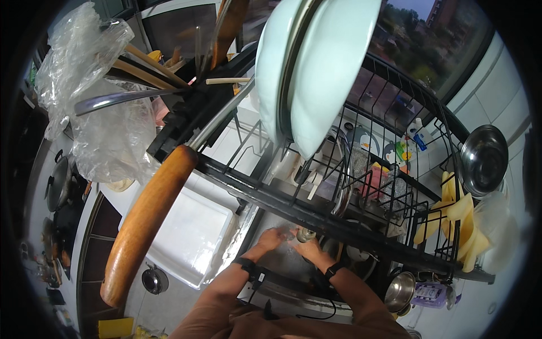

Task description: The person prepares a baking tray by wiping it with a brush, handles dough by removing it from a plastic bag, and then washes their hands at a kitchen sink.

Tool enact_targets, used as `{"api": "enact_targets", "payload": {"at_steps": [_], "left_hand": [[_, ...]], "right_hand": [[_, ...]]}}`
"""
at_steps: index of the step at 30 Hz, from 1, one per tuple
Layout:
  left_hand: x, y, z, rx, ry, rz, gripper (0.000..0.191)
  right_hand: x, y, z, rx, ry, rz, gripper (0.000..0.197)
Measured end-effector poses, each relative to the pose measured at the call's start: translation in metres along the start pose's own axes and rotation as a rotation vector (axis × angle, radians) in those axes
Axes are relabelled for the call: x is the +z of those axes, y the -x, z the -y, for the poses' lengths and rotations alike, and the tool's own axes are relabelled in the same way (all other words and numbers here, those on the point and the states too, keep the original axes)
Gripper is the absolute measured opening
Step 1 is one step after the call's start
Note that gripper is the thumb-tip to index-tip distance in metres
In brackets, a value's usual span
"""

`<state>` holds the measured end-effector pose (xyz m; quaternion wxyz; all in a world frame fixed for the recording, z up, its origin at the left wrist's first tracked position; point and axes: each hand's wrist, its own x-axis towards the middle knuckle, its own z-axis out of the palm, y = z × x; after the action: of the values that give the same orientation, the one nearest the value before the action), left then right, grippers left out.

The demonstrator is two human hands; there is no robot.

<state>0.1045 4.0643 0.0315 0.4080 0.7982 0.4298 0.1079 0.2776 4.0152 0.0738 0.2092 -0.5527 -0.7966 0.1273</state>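
Note:
Both my hands are low over the metal sink (277, 269), partly beneath the front rail of a black wire dish rack (262, 193). My right hand (310, 249) grips a small, round, shiny container (305, 234), its open end facing up; it may be glass or metal. Just left of it, my left hand (272, 238) reaches in with blurred fingers, so whether it touches the container is unclear. Pale, blurred splashes, perhaps running water, show around the fingers. Pans and a handle beside my right hand are partly hidden by the rack.
Pale blue bowls (334, 76) stand in the rack overhead. A wooden-handled utensil (148, 229) juts out in front, near a plastic bag (84, 84). A white tray (190, 233) lies left of the sink. Yellow gloves (463, 224) and a steel bowl (484, 159) hang at right.

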Motion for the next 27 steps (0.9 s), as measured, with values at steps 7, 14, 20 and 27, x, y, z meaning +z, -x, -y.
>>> {"api": "enact_targets", "payload": {"at_steps": [7,14,20,27], "left_hand": [[0.010,0.019,0.008,-0.147,0.104,-0.514,0.038],[0.003,0.018,-0.013,-0.335,0.736,-0.318,0.050],[0.022,0.000,-0.052,-0.550,2.136,0.027,0.048],[0.034,-0.003,-0.043,-0.275,2.098,-0.011,0.037]], "right_hand": [[0.037,-0.034,0.008,-0.094,0.128,0.292,0.027],[0.029,-0.027,0.008,0.749,-1.221,0.509,0.032],[0.057,0.003,0.004,0.979,-1.974,-0.006,0.025],[0.012,-0.026,0.049,0.776,-1.994,-0.017,0.031]]}}
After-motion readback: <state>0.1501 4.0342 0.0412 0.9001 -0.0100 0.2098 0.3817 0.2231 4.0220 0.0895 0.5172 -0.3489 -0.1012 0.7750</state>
